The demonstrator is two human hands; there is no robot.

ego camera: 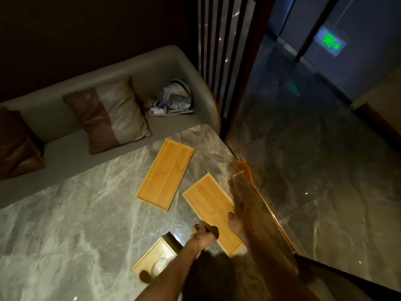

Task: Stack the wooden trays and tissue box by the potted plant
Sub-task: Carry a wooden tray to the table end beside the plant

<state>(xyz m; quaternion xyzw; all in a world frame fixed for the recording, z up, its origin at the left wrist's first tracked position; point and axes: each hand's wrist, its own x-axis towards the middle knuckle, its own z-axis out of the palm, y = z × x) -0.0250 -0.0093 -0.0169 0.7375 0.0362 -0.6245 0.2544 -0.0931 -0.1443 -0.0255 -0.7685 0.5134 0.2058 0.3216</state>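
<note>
Two light wooden trays lie flat on the marble table [76, 213]: a far tray [166, 173] and a near tray [209, 205]. A wooden tissue box [155, 258] sits close to me, partly under my left forearm. My left hand [204, 234] has its fingers curled at the near tray's left edge; its grip is unclear. My right hand [238, 223] is blurred, thumb over the near tray, and seems closed on a third, blurred wooden tray [260, 213] along the table's right edge. No potted plant is in view.
A grey sofa [54, 118] with two-tone cushions [108, 114] runs behind the table; a plastic bag and small items [173, 98] lie in its corner. The table's right edge [280, 224] drops to a dark marble floor [314, 159]. Dark slats [217, 51] stand behind.
</note>
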